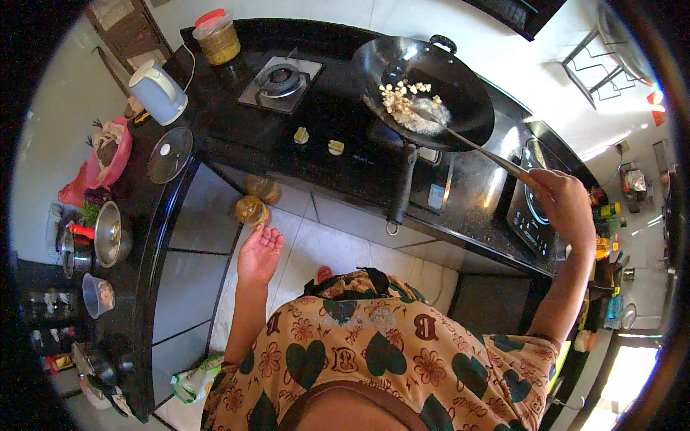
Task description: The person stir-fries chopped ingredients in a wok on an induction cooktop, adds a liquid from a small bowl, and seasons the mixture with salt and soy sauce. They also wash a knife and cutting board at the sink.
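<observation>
A black wok [463,115] with a long handle pointing toward me sits on the stove. In it, pale browned pieces of food [399,99] lie in bubbling oil [431,118]. My right hand [560,197] is closed around the handle of a long metal spatula [496,158]. The spatula's head dips into the bubbling oil, where foam hides it. My left hand [261,251] hangs in front of the counter, palm up, fingers loosely extended and holding nothing. It is nearest to a jar of yellowish contents [251,210] low by the cabinets.
A bare gas burner [280,80] is left of the wok, with two knobs [336,147] before it. An induction cooktop [530,208] lies at right. On the left stand a glass lid [171,154], blue kettle [158,93], red-lidded jar [217,39], pink basket [108,154] and metal bowl [108,233].
</observation>
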{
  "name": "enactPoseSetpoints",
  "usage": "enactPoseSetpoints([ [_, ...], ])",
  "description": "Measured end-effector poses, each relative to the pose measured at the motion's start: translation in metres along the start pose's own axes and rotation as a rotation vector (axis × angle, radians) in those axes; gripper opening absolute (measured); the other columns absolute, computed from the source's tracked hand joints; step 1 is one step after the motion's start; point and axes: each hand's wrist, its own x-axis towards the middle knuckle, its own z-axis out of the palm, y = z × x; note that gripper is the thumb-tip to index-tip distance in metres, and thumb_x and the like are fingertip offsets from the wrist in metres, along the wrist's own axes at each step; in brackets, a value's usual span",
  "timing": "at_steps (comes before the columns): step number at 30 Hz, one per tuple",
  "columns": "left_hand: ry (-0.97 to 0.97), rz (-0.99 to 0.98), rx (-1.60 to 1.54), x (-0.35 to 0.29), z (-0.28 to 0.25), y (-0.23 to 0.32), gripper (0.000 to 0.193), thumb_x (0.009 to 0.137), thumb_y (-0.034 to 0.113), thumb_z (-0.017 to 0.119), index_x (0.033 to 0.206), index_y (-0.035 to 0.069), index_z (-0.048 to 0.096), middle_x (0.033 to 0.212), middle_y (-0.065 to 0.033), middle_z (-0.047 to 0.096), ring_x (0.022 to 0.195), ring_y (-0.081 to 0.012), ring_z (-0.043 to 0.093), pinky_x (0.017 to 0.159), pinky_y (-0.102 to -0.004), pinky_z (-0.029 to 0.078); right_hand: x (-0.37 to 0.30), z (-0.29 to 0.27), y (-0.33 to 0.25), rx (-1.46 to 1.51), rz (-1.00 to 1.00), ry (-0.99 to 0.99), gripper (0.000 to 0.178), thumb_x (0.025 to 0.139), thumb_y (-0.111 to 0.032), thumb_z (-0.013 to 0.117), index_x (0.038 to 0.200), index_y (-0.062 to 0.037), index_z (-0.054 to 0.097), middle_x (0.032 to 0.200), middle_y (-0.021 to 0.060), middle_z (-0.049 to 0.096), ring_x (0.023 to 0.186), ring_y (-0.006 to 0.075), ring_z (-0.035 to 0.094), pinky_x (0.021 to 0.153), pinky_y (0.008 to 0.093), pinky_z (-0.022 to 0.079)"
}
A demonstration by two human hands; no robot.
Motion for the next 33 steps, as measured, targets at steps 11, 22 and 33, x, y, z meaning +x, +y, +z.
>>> enactPoseSetpoints([
  [11,0.053,0.071,-0.006,-0.032,0.017,-0.031,0.007,0.092,0.015,0.061,0.097,0.01,0.062,0.087,-0.0015,0.063,0.088,-0.0182,0.06,0.088,-0.0365,0.048,0.059,0.089,0.022,-0.285,-0.012,0.096,0.024,0.089,-0.012,0.052,0.108,-0.0163,0.067,0.088,0.0151,0.067,0.078,0.0347,0.066,0.067,0.0453,0.052],
  [22,0.082,0.111,-0.003,-0.051,-0.011,-0.045,0.005,0.092,0.015,0.061,0.097,0.013,0.061,0.085,-0.0015,0.064,0.088,-0.0179,0.06,0.087,-0.0356,0.047,0.056,0.101,0.025,0.057,-0.036,0.098,0.018,0.091,-0.016,0.054,0.1,-0.0091,0.069,0.083,0.0184,0.067,0.076,0.0371,0.066,0.066,0.0452,0.052],
  [33,0.053,0.024,-0.008,-0.038,0.017,-0.058,0.007,0.092,0.017,0.062,0.094,0.011,0.064,0.085,-0.0023,0.064,0.086,-0.02,0.061,0.087,-0.037,0.048,0.036,0.117,0.04,0.407,0.036,0.01,0.025,0.088,-0.015,0.06,0.111,-0.0052,0.066,0.089,0.0201,0.069,0.075,0.0345,0.067,0.068,0.0404,0.051],
])
